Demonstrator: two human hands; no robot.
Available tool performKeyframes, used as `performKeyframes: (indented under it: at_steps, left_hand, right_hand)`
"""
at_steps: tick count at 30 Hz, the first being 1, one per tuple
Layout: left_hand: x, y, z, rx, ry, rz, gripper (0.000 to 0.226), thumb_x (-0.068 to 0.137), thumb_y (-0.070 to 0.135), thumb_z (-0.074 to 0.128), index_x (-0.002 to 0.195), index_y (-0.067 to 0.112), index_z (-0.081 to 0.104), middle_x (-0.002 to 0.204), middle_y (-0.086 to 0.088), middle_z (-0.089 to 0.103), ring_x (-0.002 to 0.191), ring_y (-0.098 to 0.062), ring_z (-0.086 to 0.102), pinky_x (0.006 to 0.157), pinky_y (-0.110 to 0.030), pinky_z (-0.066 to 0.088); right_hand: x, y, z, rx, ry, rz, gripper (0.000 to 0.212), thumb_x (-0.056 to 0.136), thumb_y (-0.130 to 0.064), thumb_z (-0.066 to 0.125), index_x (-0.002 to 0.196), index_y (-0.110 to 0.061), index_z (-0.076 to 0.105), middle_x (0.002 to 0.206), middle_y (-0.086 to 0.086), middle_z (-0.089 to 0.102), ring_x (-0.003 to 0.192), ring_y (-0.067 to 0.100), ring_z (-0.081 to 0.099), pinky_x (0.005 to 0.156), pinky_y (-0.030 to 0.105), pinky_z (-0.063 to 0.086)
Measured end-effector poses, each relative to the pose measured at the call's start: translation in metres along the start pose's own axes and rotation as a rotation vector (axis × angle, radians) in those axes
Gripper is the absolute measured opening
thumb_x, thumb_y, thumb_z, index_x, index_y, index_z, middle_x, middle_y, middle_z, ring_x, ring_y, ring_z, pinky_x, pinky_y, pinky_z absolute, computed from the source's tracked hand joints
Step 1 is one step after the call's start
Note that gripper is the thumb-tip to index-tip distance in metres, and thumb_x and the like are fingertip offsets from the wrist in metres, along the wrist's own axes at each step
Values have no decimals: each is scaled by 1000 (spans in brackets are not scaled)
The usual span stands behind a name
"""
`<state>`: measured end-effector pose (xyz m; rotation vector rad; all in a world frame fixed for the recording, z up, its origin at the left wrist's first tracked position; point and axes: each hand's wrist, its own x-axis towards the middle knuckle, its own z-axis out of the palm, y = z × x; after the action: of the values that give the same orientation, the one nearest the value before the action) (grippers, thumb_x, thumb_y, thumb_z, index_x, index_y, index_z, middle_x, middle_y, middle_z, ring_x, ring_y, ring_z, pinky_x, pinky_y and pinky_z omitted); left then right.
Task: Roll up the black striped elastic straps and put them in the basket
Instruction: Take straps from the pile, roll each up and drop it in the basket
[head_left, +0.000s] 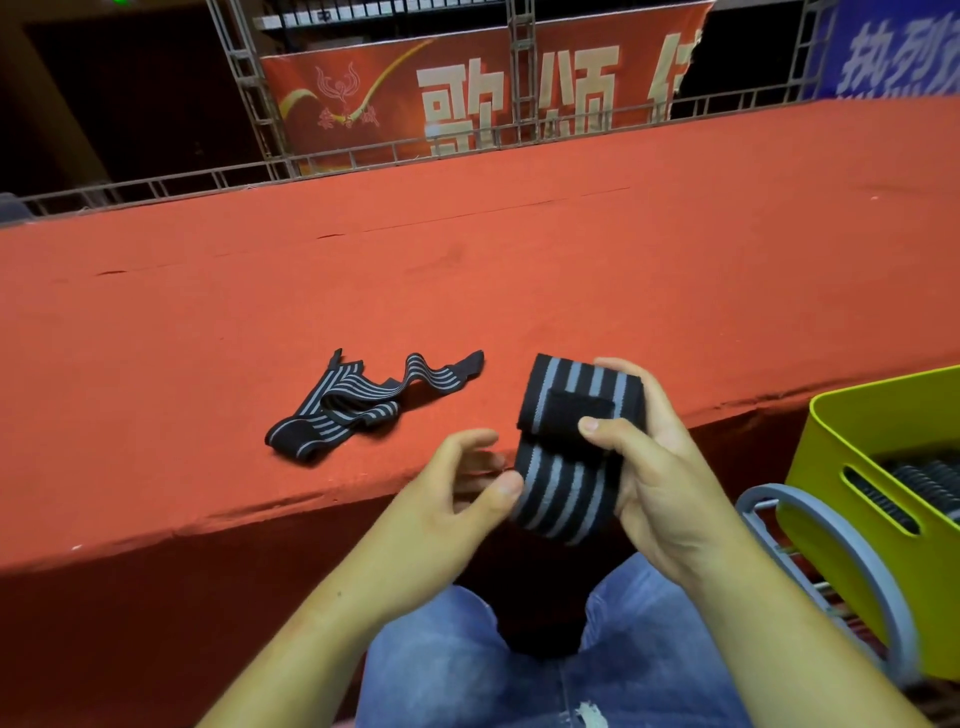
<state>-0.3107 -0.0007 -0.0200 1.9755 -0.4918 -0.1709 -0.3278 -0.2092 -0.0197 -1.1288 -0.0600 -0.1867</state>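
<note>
- Near the front edge of the red table (519, 260), in the middle of the view, a rolled strap (566, 467) is held up in the air by the right hand (660, 488).
- The rolled strap is black with grey stripes. It is wrapped by the right hand's fingers from the right side and from behind.
- A black flap (571, 410) on the front of the roll is pressed down by the right thumb.
- The left hand (457, 488) is held just to the left of the roll. Its fingers are loosely bent and nothing is gripped in them.
- The left thumb tip is placed right at the lower left edge of the roll. Whether the roll is really touched cannot be told.
- A loose strap (363, 405) is seen farther left, laid on the red table in wavy folds. It is not rolled up and is kept well apart from both hands.
- A yellow-green basket (872, 467) is set at the right, lower than the table top. It is near the right hand but is not touched.
- Dark striped rolls (930, 483) are seen inside the basket.
- A grey frame (831, 540) is seen just under the basket's near side.
- Blue jeans (467, 670) are seen at the near bottom, under both hands.
- A red banner (467, 93) with pale letters is hung on metal bars (244, 83) far behind the table.
</note>
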Motion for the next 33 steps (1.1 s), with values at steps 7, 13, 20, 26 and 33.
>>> performKeyframes:
  at_steps: [7,13,20,26,33]
  left_hand:
    - [8,19,-3,-99,52,103,46,97,44,66,140,34,54,127,14,69,111,-13,70,93,-28,57]
    - [9,17,-2,-175,116,44,38,91,31,73,127,27,63,119,7,73,95,-17,73,74,-22,53]
    - [8,15,3,-232,124,33,35,91,16,76,123,23,62,115,14,72,101,-18,74,87,-28,60]
    - [8,17,4,-233,146,51,35,91,15,76,122,25,62,116,12,71,97,-21,74,91,-37,61]
    - [5,21,5,-175,203,109,40,90,12,77,121,30,59,118,15,70,95,-12,74,85,-29,59]
  right_hand:
    - [-8,0,5,-6,-258,85,60,88,-3,68,134,-40,61,123,8,74,111,25,74,82,33,61]
    - [-11,1,7,-74,-279,108,60,95,-15,66,143,-48,50,126,5,75,115,24,74,87,36,62]
    - [-10,8,6,-354,-162,-28,41,94,-42,69,132,-49,56,122,-9,74,116,12,72,105,45,56]
    - [-7,12,4,-281,-167,32,49,90,-43,72,137,-48,56,127,-3,74,121,18,70,109,50,52]
    - [-9,15,9,-153,-150,158,46,91,-39,66,132,-18,64,126,8,75,121,23,71,104,41,55]
